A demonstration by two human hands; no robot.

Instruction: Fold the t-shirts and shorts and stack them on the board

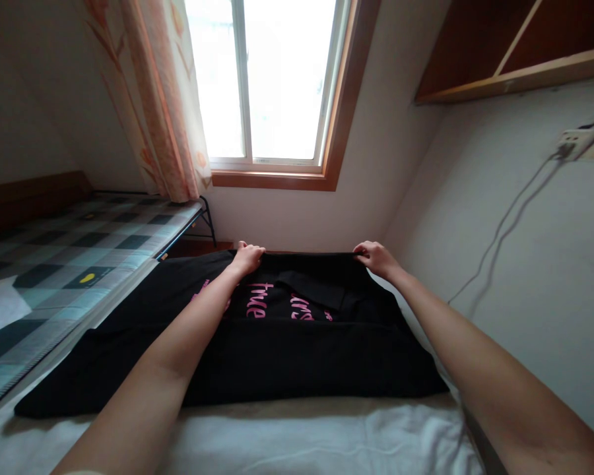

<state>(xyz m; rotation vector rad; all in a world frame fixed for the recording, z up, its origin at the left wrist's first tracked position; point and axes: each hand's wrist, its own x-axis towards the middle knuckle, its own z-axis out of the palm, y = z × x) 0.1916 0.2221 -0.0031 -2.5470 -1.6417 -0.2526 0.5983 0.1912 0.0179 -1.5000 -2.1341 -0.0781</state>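
Observation:
A black T-shirt (297,363) with pink lettering lies spread across the white bed sheet (327,435). Its near side is folded over, covering part of the print. At the far edge my left hand (249,256) is closed on the cloth, left of the middle. My right hand (375,257) pinches the same far edge farther right, near the wall. The edge between the two hands is pulled fairly straight and looks slightly raised. A folded flap of black cloth, probably a sleeve, rests over the print. My left forearm hides some of the letters.
On the left stands another bed with a checked mattress (119,231) and a white sheet of paper (2,307). A curtain (163,99) hangs beside the window (287,79). At right are a wooden shelf (519,76), a wall socket (571,142) and a hanging cable (505,221).

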